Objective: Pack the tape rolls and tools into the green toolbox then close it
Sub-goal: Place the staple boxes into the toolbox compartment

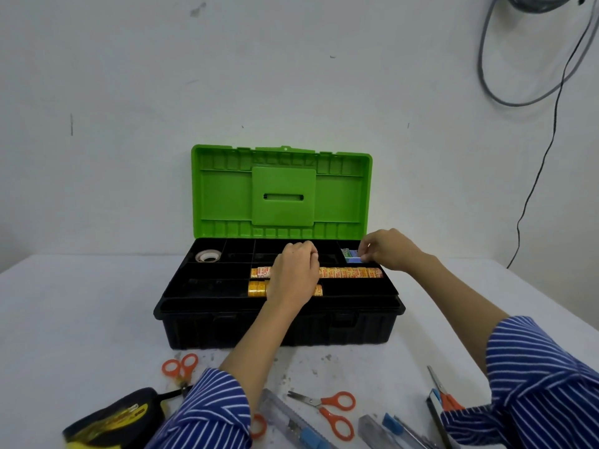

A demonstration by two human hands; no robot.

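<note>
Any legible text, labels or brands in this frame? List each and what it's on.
None reads clearly.
Upper row of tape rolls in the tray: red print on yellow wrappers, too blurred to read.
Lower row of tape rolls: no print resolvable.
Tape measure: yellow label with dark marks, blurred.
Small boxes by the right hand: no print legible.
Green lid: no text visible.
</note>
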